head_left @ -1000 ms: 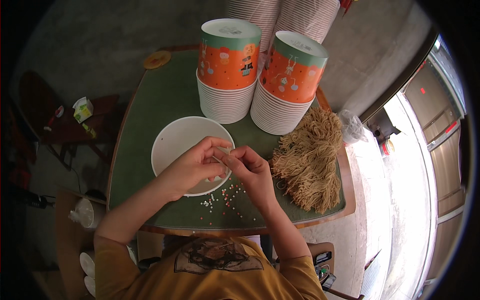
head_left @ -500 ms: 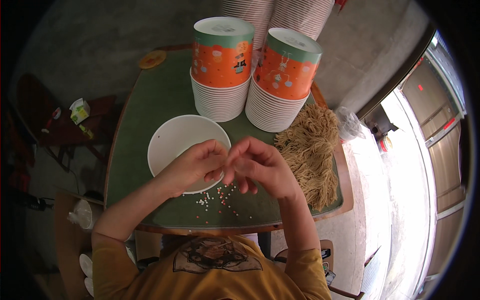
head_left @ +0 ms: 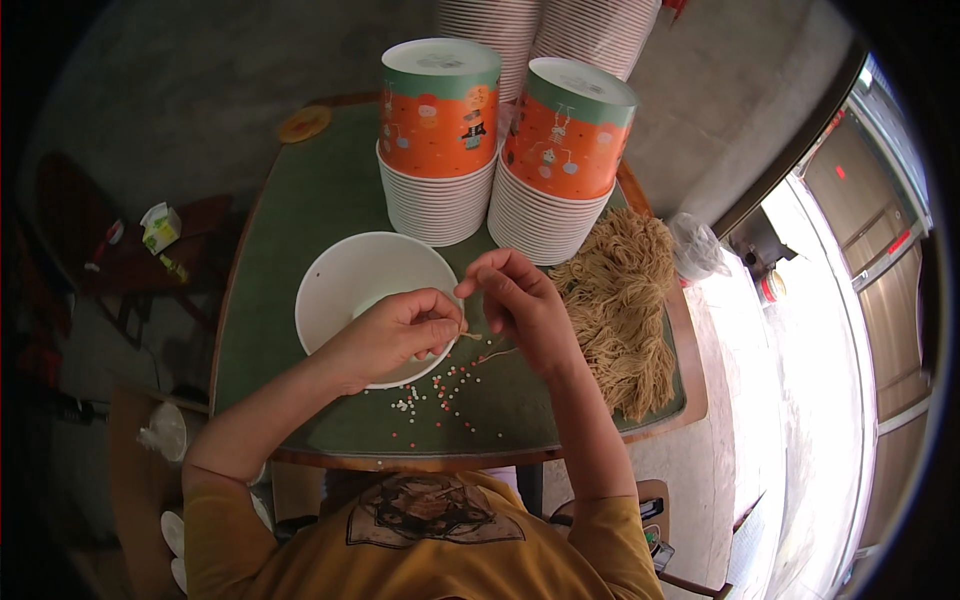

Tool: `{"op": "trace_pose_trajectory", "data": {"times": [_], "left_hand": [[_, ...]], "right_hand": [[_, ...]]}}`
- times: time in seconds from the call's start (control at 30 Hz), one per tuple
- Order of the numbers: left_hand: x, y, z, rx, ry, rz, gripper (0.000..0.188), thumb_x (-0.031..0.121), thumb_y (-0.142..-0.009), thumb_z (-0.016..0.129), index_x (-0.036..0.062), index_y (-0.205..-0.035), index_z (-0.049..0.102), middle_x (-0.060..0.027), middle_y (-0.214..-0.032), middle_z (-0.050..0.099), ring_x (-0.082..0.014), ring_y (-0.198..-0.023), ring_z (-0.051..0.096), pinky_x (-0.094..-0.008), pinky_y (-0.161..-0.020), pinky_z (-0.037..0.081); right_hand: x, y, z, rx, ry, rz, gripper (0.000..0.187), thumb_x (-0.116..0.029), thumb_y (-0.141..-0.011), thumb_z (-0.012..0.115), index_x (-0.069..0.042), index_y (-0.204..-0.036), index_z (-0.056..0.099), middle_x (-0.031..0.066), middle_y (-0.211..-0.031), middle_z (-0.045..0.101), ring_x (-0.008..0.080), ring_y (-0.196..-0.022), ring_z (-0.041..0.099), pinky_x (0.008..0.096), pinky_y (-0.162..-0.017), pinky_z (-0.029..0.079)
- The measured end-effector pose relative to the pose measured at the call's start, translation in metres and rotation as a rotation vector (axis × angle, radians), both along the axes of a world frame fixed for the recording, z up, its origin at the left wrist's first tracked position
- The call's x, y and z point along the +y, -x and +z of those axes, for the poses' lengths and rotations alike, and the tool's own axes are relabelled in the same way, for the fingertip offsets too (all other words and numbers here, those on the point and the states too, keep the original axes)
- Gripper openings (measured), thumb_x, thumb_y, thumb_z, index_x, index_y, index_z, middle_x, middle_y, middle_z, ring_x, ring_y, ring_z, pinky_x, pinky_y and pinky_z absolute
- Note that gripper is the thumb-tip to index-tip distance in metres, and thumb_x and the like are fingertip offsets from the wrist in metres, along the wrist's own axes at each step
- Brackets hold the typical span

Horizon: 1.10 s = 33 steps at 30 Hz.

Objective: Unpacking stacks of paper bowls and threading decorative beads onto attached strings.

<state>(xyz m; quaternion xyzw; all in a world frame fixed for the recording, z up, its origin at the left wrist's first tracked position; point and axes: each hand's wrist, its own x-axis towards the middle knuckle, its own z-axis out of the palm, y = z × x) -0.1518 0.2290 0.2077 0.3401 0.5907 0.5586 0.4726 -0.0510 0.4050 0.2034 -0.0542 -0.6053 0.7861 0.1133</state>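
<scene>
My left hand (head_left: 415, 325) is closed in a pinch over the right rim of a white round tub (head_left: 325, 285). A short piece of tan string (head_left: 472, 336) pokes out from its fingertips. Just to the right, my right hand (head_left: 522, 300) is raised, with thumb and forefinger close together and the other fingers curled. Whether it holds anything is hidden. A thin strand (head_left: 495, 354) runs below it. Small white and orange-pink beads (head_left: 440, 395) lie scattered on the green tabletop (head_left: 290, 215) below my hands.
Two stacks of upside-down orange-and-green paper tubs (head_left: 440, 125) stand at the back, with taller wrapped stacks (head_left: 490, 35) behind. A heap of tan yarn strands (head_left: 620, 310) lies at the right. A yellow disc (head_left: 303, 124) sits at the far left edge.
My hands have drawn apart: the right moved up and right, the left slightly down. The tan string end now shows at my left fingertips.
</scene>
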Motion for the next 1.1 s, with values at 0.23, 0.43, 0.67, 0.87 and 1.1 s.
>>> {"op": "trace_pose_trajectory", "data": {"times": [0.23,0.43,0.67,0.87,1.1], "left_hand": [[0.005,-0.003,0.002,0.04,0.042,0.02,0.016,0.018,-0.094,0.059,0.0022,-0.096,0.061,0.0026,-0.077,0.053,-0.004,-0.068,0.046,-0.0186,-0.061,0.038],[0.005,-0.002,0.001,-0.027,0.013,0.085,0.016,0.019,-0.094,0.059,0.0024,-0.093,0.061,0.0029,-0.076,0.052,-0.0044,-0.067,0.046,-0.019,-0.059,0.038],[0.003,0.0,0.004,-0.076,0.008,0.083,0.015,0.018,-0.094,0.059,0.0032,-0.095,0.061,0.0028,-0.079,0.054,-0.0047,-0.068,0.048,-0.0183,-0.06,0.04],[0.0,0.003,0.003,-0.202,0.02,0.049,0.013,0.015,-0.094,0.058,0.0053,-0.101,0.058,0.0007,-0.089,0.057,-0.0062,-0.076,0.053,-0.0206,-0.066,0.045],[-0.003,0.003,0.011,-0.261,0.058,0.104,0.015,0.01,-0.092,0.058,0.0063,-0.107,0.056,-0.0008,-0.1,0.057,-0.0089,-0.088,0.056,-0.0244,-0.076,0.048]], "right_hand": [[0.0,-0.008,-0.004,-0.036,0.075,-0.035,0.014,-0.021,-0.099,0.051,-0.008,-0.099,0.056,0.0017,-0.089,0.065,0.0031,-0.061,0.048,0.016,-0.052,0.036],[-0.015,-0.024,-0.022,0.081,-0.412,-0.178,0.015,-0.018,-0.09,0.064,-0.005,-0.089,0.056,-0.0029,-0.079,0.057,0.0025,-0.06,0.046,0.0191,-0.052,0.037],[-0.039,-0.035,-0.022,0.076,-0.64,-0.313,0.015,-0.01,-0.084,0.071,-0.002,-0.085,0.058,0.0033,-0.077,0.06,0.0086,-0.055,0.051,0.0241,-0.051,0.043],[-0.055,-0.034,-0.023,0.148,-0.703,-0.353,0.011,-0.006,-0.082,0.072,-0.003,-0.084,0.062,0.0034,-0.075,0.061,0.0119,-0.055,0.055,0.0266,-0.05,0.045],[-0.05,-0.033,-0.03,0.23,-0.894,-0.398,0.019,-0.009,-0.079,0.074,-0.009,-0.097,0.068,0.0045,-0.072,0.057,0.0182,-0.055,0.056,0.0304,-0.05,0.047]]}}
